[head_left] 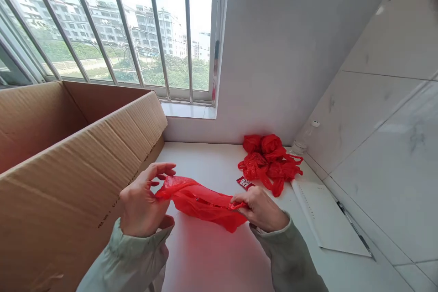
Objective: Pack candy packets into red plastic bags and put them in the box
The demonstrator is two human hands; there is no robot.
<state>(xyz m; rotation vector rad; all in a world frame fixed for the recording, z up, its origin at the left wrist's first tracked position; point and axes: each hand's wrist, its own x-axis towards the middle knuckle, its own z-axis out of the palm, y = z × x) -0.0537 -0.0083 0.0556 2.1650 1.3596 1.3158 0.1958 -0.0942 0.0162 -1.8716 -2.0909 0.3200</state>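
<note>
A thin red plastic bag (205,203) stretches between my two hands above the white table. My left hand (145,200) grips its left end with the lower fingers, while the index finger and thumb side curve above it. At the other end, my right hand (262,207) pinches a bunched edge of the bag. The bag hangs slack in the middle, with folds along it. Just beyond my right hand lies a small dark red packet (245,183) with white print. Behind that sits a heap of crumpled red plastic bags (268,162).
A large open cardboard box (78,178) stands close on the left, beside the barred window (137,32). A clear bottle (303,139) with a white cap is in the far right corner. Along the right wall lie a white notebook (333,219) and a pen (354,228).
</note>
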